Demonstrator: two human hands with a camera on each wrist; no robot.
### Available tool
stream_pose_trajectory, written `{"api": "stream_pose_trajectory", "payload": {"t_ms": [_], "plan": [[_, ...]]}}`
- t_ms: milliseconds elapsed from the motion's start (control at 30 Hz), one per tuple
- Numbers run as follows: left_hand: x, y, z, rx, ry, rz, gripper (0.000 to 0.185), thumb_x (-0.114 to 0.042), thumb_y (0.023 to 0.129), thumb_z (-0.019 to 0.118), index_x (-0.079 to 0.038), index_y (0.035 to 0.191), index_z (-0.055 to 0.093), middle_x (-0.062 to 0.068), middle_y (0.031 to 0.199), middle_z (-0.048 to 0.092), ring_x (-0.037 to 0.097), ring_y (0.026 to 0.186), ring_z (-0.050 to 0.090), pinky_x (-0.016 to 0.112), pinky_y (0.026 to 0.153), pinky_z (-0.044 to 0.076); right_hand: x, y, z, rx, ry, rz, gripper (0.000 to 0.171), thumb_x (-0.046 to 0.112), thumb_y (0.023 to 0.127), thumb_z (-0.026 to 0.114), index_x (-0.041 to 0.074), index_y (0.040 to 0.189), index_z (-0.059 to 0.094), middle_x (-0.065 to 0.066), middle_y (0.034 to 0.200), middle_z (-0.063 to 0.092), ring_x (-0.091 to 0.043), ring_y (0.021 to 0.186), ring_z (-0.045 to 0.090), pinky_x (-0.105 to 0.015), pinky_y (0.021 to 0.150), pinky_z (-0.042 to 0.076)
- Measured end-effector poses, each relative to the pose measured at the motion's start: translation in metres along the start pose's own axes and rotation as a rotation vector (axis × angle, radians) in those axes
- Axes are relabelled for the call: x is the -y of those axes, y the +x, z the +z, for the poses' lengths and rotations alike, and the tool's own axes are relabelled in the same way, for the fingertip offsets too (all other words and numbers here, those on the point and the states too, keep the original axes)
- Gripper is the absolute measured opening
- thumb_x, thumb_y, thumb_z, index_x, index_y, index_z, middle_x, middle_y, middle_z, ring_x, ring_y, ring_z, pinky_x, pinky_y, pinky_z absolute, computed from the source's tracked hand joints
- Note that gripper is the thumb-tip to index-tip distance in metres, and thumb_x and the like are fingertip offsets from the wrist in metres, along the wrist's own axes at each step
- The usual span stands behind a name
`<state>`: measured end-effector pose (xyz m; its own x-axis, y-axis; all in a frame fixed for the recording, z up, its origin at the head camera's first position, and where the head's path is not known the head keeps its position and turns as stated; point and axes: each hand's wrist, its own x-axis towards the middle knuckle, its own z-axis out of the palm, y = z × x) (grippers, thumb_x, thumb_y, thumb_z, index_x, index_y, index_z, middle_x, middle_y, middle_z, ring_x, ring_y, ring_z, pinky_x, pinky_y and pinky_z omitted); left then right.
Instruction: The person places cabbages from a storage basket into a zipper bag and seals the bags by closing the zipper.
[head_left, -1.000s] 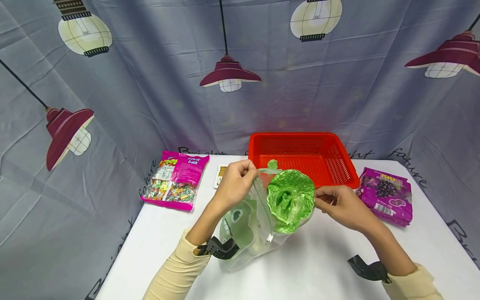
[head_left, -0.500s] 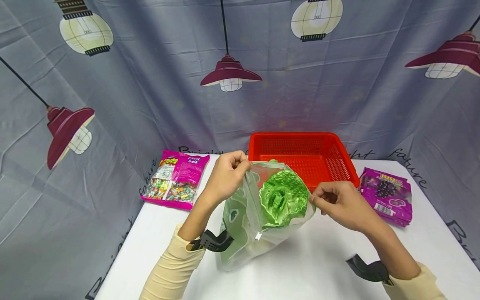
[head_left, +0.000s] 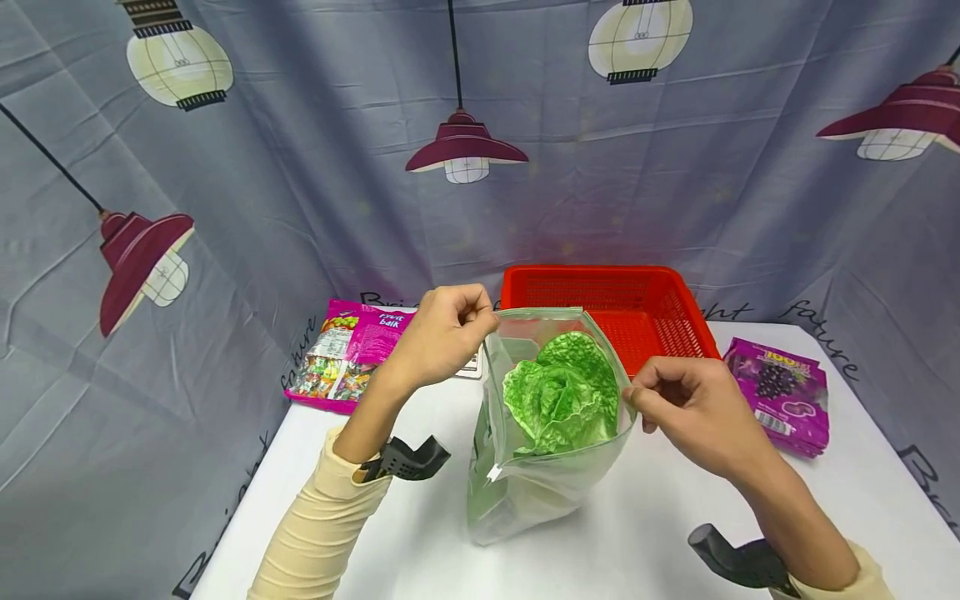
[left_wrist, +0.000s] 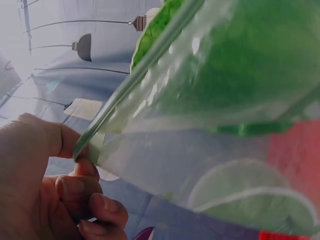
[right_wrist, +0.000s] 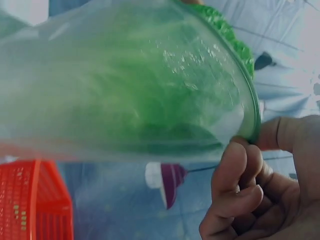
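Note:
A translucent zip bag (head_left: 525,500) stands mouth-up on the white table, with a green leafy lettuce (head_left: 564,396) inside its opening. My left hand (head_left: 442,337) pinches the bag's left corner between thumb and forefinger. On the other side, my right hand (head_left: 690,408) pinches the right corner of the rim. The left wrist view shows the zip edge (left_wrist: 130,82) running up from the pinch, the lettuce green behind the plastic. In the right wrist view the rim (right_wrist: 252,95) curves into the thumb and fingertip, and leaf edges (right_wrist: 225,30) show above it.
Behind the bag lies a red plastic basket (head_left: 600,279). A pink bag of candies (head_left: 330,358) is at the back left, partly behind my left arm. Purple grape-printed packs (head_left: 780,396) lie at the right. A small white-edged item (head_left: 471,367) shows beside my left hand.
The lettuce has sunk lower into the bag. My left hand has moved up and left, and the bag's mouth has widened around the lettuce. The right hand has moved only slightly.

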<state>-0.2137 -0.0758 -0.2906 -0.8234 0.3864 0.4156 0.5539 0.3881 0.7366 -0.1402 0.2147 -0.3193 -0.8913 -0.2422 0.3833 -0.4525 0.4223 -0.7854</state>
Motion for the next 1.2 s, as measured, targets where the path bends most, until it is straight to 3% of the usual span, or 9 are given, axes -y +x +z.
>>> {"api": "stream_pose_trajectory", "payload": {"t_ms": [267,467,667,833,1033,1200], "plan": [[-0.015,0.012,-0.009,0.063,0.137,0.061,0.017,-0.007,0.081,0.05,-0.014,0.065,0.049,-0.004,0.055,0.035,0.007,0.053,0.031,0.027,0.053,0.026,0.024,-0.005,0.0,-0.145,0.064,-0.004,0.025,-0.012,0.085,0.06,0.007,0.07,0.066,-0.005,0.065,0.063,-0.018,0.049,0.057,-0.028,0.045,0.043],[-0.035,0.015,-0.015,0.114,0.273,0.012,0.003,-0.014,0.078,0.053,-0.015,0.079,0.052,-0.003,0.065,0.049,0.009,0.058,0.043,0.029,0.058,0.034,0.038,-0.009,-0.002,-0.22,0.173,-0.022,0.022,-0.014,0.084,0.06,0.003,0.071,0.066,-0.007,0.064,0.062,-0.018,0.05,0.057,-0.025,0.05,0.047],[-0.046,0.012,-0.013,0.249,0.365,-0.053,0.021,-0.016,0.077,0.057,-0.019,0.092,0.044,-0.002,0.072,0.052,0.014,0.058,0.046,0.032,0.056,0.037,0.045,-0.011,-0.002,-0.236,0.346,-0.072,0.018,-0.017,0.083,0.058,-0.004,0.073,0.065,-0.009,0.064,0.061,-0.017,0.049,0.058,-0.023,0.053,0.05],[-0.044,0.017,-0.015,0.306,0.332,-0.037,0.022,-0.01,0.079,0.057,-0.017,0.097,0.045,0.0,0.077,0.052,0.014,0.057,0.044,0.031,0.058,0.038,0.046,-0.014,-0.003,-0.262,0.407,-0.085,0.016,-0.02,0.081,0.057,-0.007,0.074,0.064,-0.009,0.063,0.06,-0.017,0.048,0.057,-0.022,0.049,0.047],[-0.034,0.023,-0.011,0.283,0.219,-0.01,0.025,-0.005,0.082,0.054,-0.014,0.105,0.051,0.001,0.08,0.055,0.013,0.058,0.043,0.03,0.063,0.039,0.045,-0.018,-0.002,-0.261,0.403,-0.058,0.016,-0.019,0.082,0.058,-0.006,0.075,0.065,-0.009,0.063,0.06,-0.018,0.048,0.058,-0.023,0.048,0.044],[-0.019,0.014,-0.001,0.25,0.114,-0.001,0.029,-0.006,0.086,0.054,-0.013,0.114,0.051,-0.002,0.081,0.059,0.013,0.061,0.05,0.031,0.062,0.043,0.038,-0.021,0.003,-0.253,0.334,-0.047,0.017,-0.018,0.083,0.058,-0.005,0.076,0.066,-0.008,0.06,0.058,-0.017,0.049,0.058,-0.023,0.047,0.044]]}}
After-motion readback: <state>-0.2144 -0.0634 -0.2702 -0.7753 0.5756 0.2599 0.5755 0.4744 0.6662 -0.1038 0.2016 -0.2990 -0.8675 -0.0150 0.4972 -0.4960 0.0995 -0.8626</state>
